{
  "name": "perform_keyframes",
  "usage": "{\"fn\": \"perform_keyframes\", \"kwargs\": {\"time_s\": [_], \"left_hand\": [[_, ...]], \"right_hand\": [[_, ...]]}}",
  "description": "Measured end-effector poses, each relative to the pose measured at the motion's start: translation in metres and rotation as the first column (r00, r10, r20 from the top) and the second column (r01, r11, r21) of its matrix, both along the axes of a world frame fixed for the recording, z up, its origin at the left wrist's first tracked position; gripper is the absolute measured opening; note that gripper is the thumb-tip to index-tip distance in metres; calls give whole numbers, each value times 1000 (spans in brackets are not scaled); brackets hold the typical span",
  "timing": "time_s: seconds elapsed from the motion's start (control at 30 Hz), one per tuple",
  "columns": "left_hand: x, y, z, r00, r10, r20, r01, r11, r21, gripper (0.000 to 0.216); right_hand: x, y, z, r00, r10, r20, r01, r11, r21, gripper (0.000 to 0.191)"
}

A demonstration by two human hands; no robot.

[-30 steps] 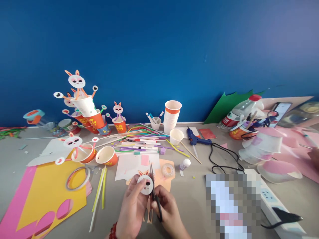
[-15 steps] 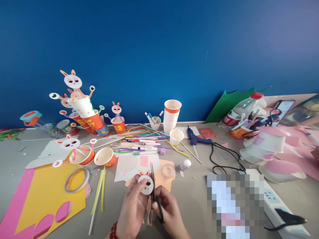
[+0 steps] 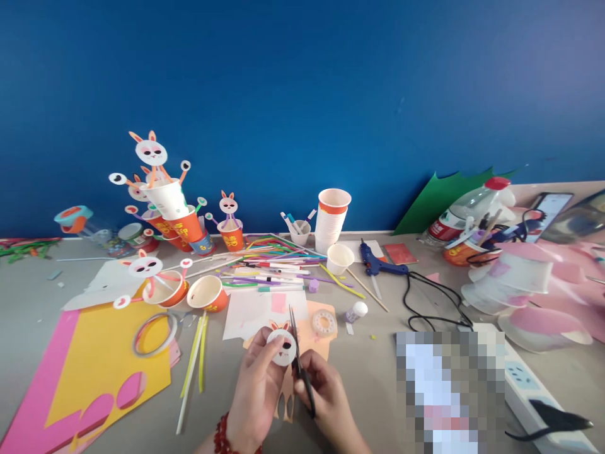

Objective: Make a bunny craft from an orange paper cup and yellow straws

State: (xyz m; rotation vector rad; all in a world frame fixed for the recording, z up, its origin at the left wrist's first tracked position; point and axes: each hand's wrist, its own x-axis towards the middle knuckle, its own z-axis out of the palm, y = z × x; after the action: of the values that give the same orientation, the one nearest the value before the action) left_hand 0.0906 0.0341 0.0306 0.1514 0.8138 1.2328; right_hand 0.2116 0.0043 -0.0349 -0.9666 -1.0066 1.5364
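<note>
My left hand (image 3: 255, 389) pinches a small round white paper rabbit face (image 3: 282, 346) with orange ears, held up over the table's near edge. My right hand (image 3: 327, 400) grips black scissors (image 3: 300, 366), blades pointing up along the right edge of the rabbit face. An orange paper scrap (image 3: 286, 407) hangs below between both hands. A red bead bracelet (image 3: 222, 436) is on my left wrist.
Tape roll (image 3: 324, 322) and glue bottle (image 3: 355, 311) lie just beyond. Orange cups (image 3: 208, 294), straws and pens (image 3: 265, 271), stacked cups (image 3: 331, 221), a blue glue gun (image 3: 375, 265), yellow and pink sheets (image 3: 94, 372) left, power strip (image 3: 524, 384) right.
The view has shifted slightly, so everything sits a little further right. Both hands keep the rabbit face and scissors together, the scissors staying at its right edge.
</note>
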Motion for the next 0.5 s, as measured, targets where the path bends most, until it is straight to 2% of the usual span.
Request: {"fn": "perform_keyframes", "kwargs": {"time_s": [0.23, 0.5], "left_hand": [[-6, -6, -2, 1000, -21, -15, 22, 997, 69, 14], [-14, -11, 1, 1000, -15, -27, 18, 993, 113, 19]], "right_hand": [[0, 1, -2, 995, -16, 94, 14, 1000, 23, 43], [-1, -2, -2, 988, 22, 153, -31, 998, 56, 46]]}}
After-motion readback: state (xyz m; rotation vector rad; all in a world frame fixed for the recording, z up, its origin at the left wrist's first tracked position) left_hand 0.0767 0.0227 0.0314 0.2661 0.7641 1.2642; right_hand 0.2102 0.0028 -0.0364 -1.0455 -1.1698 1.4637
